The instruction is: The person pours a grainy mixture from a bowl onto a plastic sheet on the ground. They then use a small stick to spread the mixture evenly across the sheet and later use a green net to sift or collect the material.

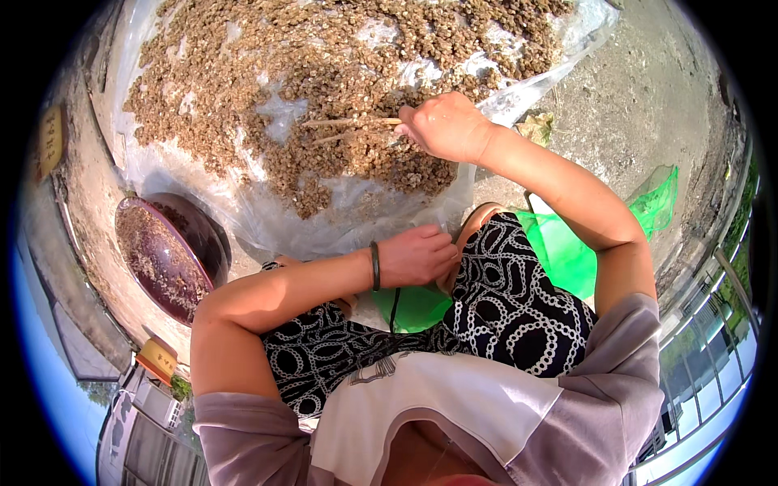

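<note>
A layer of small brown, grainy clumps (340, 81) is spread over a clear plastic sheet (356, 215) on the ground. My right hand (446, 128) is closed round the ends of a pair of chopsticks (348, 122), which point left. Their far ends lie in among the clumps, slightly apart. My left hand (417, 257), a dark bangle at its wrist, rests by my right knee near the sheet's close edge. Its fingers are curled in, and what they hold, if anything, is hidden.
To the left a maroon bowl (162, 259) leans tilted, brown bits clinging inside. Green mesh (559, 251) lies under and beside my legs. A dry leaf (535, 128) sits on the concrete right of the sheet. Railings (705, 348) stand at the far right.
</note>
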Available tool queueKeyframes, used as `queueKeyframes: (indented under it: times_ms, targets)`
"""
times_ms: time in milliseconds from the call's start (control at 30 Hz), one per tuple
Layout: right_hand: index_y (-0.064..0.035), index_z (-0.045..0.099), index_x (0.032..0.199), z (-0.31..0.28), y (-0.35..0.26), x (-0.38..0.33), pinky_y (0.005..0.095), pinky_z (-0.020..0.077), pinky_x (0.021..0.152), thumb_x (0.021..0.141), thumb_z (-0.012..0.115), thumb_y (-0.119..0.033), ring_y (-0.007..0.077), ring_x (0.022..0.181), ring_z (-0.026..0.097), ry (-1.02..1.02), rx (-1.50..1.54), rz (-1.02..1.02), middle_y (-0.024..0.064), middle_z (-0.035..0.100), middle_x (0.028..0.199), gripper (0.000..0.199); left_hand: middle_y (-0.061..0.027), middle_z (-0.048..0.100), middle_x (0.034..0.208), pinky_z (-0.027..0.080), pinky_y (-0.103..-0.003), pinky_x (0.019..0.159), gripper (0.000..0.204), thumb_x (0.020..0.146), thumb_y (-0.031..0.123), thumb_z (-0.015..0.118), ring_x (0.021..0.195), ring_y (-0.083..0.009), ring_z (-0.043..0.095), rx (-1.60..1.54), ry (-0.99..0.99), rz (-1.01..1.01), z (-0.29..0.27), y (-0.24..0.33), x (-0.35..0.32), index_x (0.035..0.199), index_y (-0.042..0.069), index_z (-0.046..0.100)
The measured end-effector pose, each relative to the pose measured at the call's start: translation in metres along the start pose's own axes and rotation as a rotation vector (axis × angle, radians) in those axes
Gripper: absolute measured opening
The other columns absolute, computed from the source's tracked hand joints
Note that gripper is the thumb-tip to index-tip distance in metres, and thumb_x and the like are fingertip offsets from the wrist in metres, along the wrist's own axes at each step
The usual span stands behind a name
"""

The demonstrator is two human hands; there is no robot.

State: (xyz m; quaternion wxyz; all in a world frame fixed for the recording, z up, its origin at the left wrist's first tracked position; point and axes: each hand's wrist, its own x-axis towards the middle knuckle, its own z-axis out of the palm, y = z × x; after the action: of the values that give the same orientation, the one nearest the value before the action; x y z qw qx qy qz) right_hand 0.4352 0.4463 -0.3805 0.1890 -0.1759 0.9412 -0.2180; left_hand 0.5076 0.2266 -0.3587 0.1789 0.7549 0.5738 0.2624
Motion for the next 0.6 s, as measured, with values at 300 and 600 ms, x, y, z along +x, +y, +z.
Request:
queueKeyframes:
  times_ms: [300,600]
  targets:
    - [-0.0055,0.060,0.090,0.066,0.057,-0.067,0.0493,0.0536,0.059,0.108,0.052,-0.034,0.0394,0.063,0.068,0.033,0.334,0.173,0.0136,0.068,0.065,0.035,0.0009,0.051,0.067,0.040,-0.027,0.059,0.028,0.101,0.025,0.070,0.062,-0.0081,0.046,-1.545,0.370,-1.235,0.033,0.058,-0.039,0.084,0.008,0.057]
    - [-0.0066,0.058,0.089,0.079,0.072,-0.117,0.0427,0.0513,0.052,0.105,0.058,-0.027,0.0336,0.056,0.066,0.072,0.437,0.233,0.0129,0.064,0.062,0.026,-0.0126,0.073,0.085,0.054,-0.049,0.071,0.040,0.096,0.049,0.064,0.080,-0.0371,0.071,-1.050,0.047,-1.500,0.200,0.078,0.016,0.100,0.009,0.064]
